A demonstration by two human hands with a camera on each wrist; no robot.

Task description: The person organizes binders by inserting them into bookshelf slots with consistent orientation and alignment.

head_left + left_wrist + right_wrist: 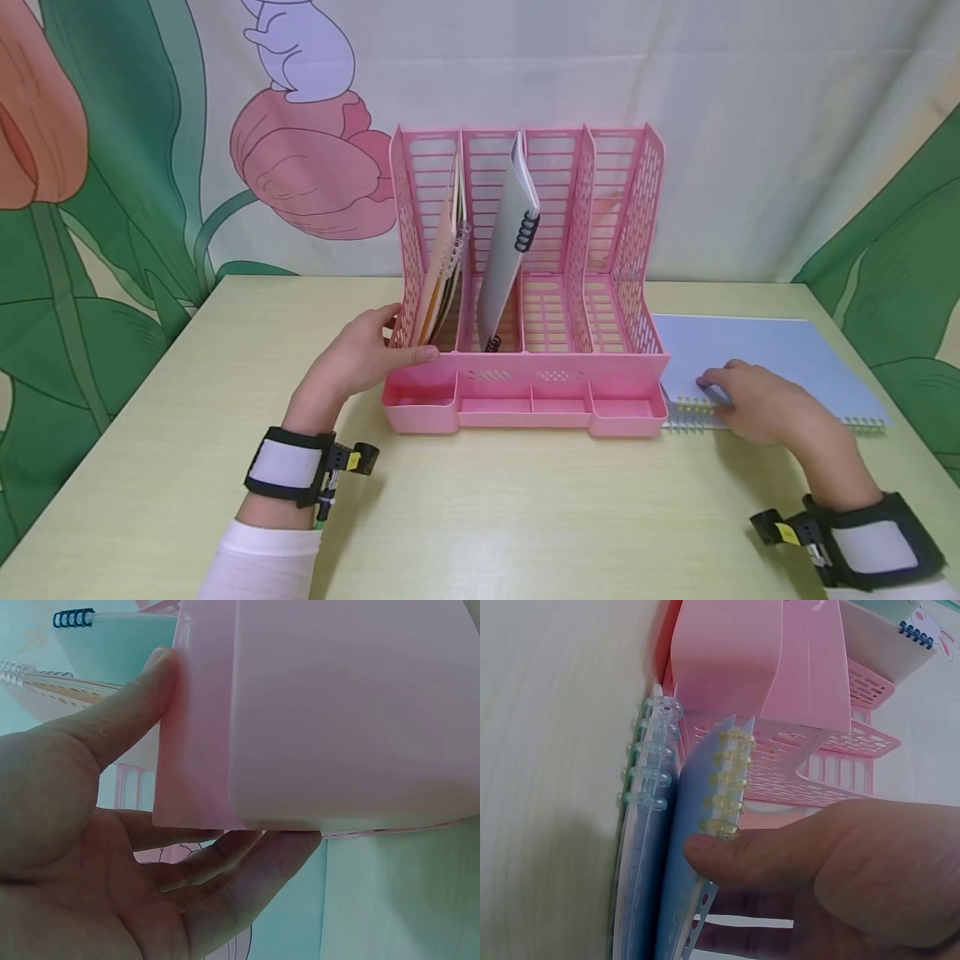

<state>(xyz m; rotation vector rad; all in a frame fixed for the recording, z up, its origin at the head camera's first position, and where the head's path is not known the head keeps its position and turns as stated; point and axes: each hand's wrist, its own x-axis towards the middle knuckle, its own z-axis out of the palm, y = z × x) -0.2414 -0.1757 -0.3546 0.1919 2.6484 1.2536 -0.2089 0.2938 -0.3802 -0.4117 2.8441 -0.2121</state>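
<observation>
My left hand (352, 354) grips the left front corner of a pink desktop file rack (525, 367), thumb over the front edge and fingers round the side wall. To the rack's right, my right hand (765, 404) pinches the ringed edge of the upper blue spiral notebook (780, 350), thumb at its yellow rings. This notebook's edge is parted from a lower notebook with teal rings (649, 761). In the rack, several spiral notebooks (438, 283) lean in the leftmost slot. A grey-covered notebook (506, 250) with black rings stands tilted in the second slot.
Small open compartments (495, 404) line the rack's front. The two right slots (555, 308) show bare pink lattice. A printed curtain (735, 167) hangs behind the pale wooden table (525, 517).
</observation>
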